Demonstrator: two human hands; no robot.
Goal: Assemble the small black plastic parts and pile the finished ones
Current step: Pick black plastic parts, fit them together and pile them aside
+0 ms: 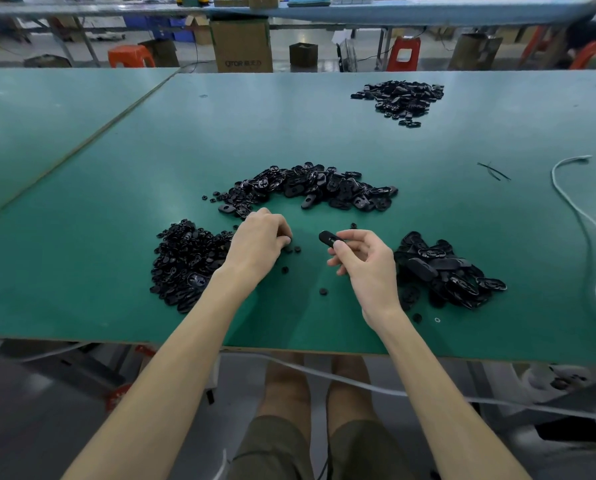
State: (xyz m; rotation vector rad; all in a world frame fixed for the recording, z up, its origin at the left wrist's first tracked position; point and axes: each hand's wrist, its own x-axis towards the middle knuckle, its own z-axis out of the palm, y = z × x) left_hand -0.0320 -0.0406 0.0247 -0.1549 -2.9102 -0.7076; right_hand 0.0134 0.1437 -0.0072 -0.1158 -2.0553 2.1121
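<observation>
Black plastic parts [310,188] sit heaped on green table mat [324,133], sorted within my reach: heap of small round pieces [185,261] left, heap of oval shells [441,268] right. Left hand [258,244] curls over loose round pieces [291,249]; pinch unclear. Right hand [365,261] pinches one oval black shell [327,238] above the mat, long axis sideways, free end pointing left, likely for fitting.

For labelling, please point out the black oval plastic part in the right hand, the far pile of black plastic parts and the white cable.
black oval plastic part [325,237]: head view, rounded free end.
far pile of black plastic parts [401,98]: head view, pile's middle.
white cable [553,176]: head view, upper bend.
</observation>
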